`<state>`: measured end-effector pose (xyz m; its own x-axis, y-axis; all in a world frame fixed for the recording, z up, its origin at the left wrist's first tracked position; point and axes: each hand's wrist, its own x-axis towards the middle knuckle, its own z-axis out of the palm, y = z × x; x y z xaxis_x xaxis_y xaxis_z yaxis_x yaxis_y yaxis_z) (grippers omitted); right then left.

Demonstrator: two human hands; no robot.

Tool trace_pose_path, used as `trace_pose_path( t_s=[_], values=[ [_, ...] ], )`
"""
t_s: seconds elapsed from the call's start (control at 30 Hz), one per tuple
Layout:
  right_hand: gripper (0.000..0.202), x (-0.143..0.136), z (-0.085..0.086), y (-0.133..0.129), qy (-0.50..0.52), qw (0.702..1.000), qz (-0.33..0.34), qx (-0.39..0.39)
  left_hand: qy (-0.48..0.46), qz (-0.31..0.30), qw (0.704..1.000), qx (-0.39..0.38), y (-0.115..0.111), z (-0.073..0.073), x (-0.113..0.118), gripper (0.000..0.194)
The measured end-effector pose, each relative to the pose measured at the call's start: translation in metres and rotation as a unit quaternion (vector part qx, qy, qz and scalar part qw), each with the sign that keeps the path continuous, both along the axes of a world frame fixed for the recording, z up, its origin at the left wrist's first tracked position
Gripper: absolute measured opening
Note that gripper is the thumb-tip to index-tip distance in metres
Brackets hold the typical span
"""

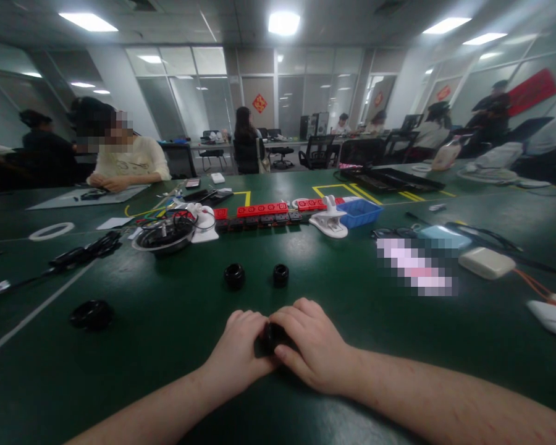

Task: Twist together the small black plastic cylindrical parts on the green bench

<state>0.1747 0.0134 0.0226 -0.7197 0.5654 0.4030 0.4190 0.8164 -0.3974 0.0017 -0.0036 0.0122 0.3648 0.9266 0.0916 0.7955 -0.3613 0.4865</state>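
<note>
My left hand [241,349] and my right hand [308,346] meet low in the middle of the view, both wrapped round a small black round part [274,335]. The fingers cover most of that part. Beyond my hands stand two black ring-like parts on the green table, one [234,275] a little left and a smaller one [280,275] to its right. Another black ring-like part [91,314] lies farther left.
Across the green table [167,371] are a metal bowl [162,238] with cables, red blocks [262,210], a white clamp [330,217], a blue bin [361,212] and a beige case [486,262]. A person [130,157] sits at the far left side.
</note>
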Motion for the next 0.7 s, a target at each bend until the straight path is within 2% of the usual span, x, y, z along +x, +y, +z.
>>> trace_pose_path(
  t_s=[0.7],
  values=[
    [0.032, -0.0032, 0.0012, -0.0027, -0.019, 0.999, 0.008, 0.027, -0.007, -0.006, 1.0, -0.002, -0.0002, -0.0026, -0.0003, 0.014]
  ],
)
